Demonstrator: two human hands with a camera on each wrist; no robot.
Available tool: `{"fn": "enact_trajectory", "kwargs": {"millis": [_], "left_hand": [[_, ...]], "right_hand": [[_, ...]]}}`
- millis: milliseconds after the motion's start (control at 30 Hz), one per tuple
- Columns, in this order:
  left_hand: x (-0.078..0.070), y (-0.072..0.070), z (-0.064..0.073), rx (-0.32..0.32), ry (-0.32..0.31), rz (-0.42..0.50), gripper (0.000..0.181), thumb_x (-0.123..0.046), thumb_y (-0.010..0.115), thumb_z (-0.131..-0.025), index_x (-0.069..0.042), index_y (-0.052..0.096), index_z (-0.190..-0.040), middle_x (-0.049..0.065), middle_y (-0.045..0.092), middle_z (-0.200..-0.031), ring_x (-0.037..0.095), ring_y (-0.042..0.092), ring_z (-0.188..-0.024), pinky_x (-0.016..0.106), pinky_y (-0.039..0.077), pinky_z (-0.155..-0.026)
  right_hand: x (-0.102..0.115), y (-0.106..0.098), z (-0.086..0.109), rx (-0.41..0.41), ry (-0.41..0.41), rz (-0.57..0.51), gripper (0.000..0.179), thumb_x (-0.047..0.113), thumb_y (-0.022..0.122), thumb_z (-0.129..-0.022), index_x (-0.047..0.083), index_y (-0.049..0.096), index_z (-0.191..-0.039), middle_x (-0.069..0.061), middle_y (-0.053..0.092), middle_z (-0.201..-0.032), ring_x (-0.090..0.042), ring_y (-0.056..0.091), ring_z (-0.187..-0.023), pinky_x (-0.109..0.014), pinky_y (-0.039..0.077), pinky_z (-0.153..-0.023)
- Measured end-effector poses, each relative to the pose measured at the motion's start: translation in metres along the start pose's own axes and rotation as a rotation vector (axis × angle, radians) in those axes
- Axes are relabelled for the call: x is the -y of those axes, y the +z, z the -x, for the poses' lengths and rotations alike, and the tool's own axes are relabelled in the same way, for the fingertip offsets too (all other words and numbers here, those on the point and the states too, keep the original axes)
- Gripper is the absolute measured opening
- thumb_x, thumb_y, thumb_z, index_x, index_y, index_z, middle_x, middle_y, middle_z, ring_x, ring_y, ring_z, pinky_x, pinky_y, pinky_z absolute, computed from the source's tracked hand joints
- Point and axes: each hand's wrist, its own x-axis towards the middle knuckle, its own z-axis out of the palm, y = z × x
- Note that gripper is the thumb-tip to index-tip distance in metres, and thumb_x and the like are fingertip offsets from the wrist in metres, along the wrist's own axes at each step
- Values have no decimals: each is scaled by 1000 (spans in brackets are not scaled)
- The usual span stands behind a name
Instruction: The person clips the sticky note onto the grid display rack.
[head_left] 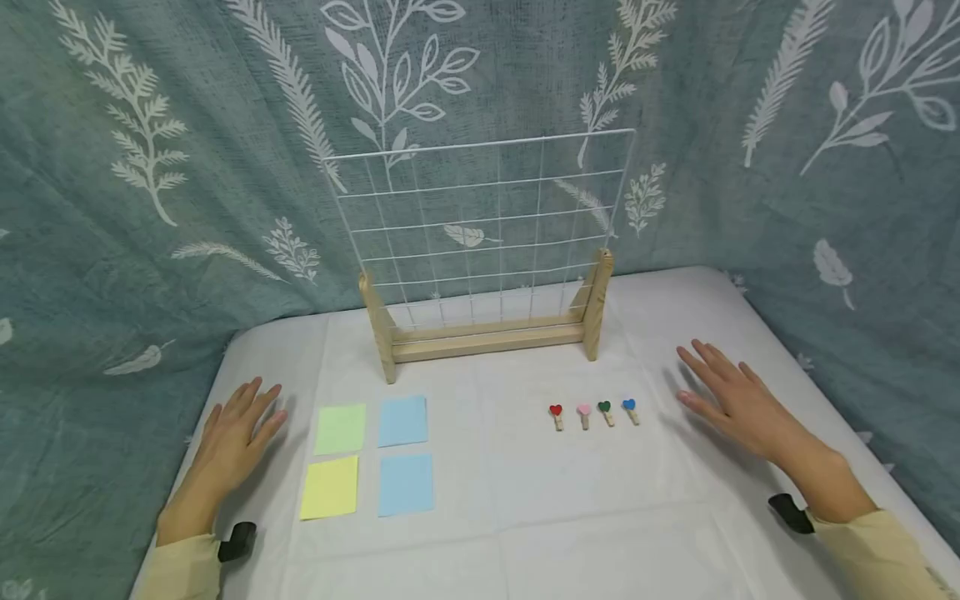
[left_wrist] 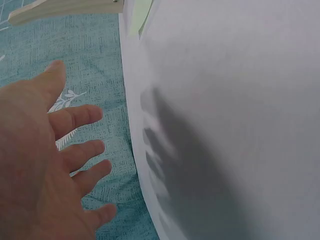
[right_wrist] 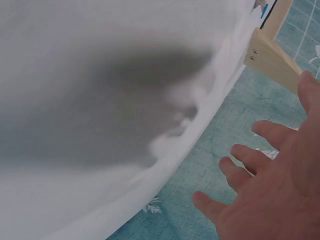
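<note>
My left hand (head_left: 231,440) hovers over the left side of the table, fingers spread and holding nothing. Nearest to it are a green sticky note (head_left: 340,429) and a yellow sticky note (head_left: 329,487). Two blue sticky notes (head_left: 402,421) lie just right of those. On the opposite side, my right hand (head_left: 746,408) is also raised with spread fingers and nothing in it. To its left stands a row of small wooden clothespins with heart tops: red (head_left: 556,411), pink (head_left: 584,411), green (head_left: 604,407) and blue (head_left: 629,405).
A white wire grid (head_left: 498,217) stands upright in a wooden base (head_left: 487,340) at the back of the table. White cloth covers the table (head_left: 495,467). Behind and beside it hangs a teal leaf-patterned curtain (head_left: 247,167).
</note>
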Motion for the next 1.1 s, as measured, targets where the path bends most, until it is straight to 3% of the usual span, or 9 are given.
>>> {"fn": "enact_trajectory", "kwargs": {"millis": [200,367,567,900,1100], "left_hand": [[-3,7,2,-30,-9,37,55,-37,53,-111,-1,51,-152,33,37,-162,55,31,-150,79,17,-116],[-5,14,3,-99,-8,33,52,-34,56,-110,4,56,-146,36,42,-156,58,37,-144,80,21,-113],[-4,19,-1,-158,20,50,47,-30,59,-109,5,61,-139,37,46,-152,59,41,-140,80,26,-111],[-11,18,0,-112,22,100,45,-28,64,-106,5,64,-136,37,48,-151,60,41,-140,77,31,-110],[-17,18,2,-50,-23,133,48,-34,68,-104,1,66,-136,34,43,-157,58,38,-144,77,32,-110]], "right_hand": [[13,5,-9,17,8,-21,77,42,62,-106,10,27,-167,-28,23,-171,-53,26,-154,-77,21,-117],[27,16,-17,12,13,-57,75,41,66,-104,5,36,-163,-28,36,-165,-54,37,-147,-72,34,-113],[35,23,-24,-3,-29,-56,68,38,68,-104,1,46,-156,-29,48,-156,-52,47,-142,-69,40,-111],[41,33,-31,-12,-106,-63,57,33,76,-98,-1,62,-142,-24,63,-138,-46,60,-129,-64,49,-105],[44,36,-33,4,-121,-92,55,39,79,-95,4,69,-136,-19,64,-135,-43,61,-127,-64,49,-104]]}}
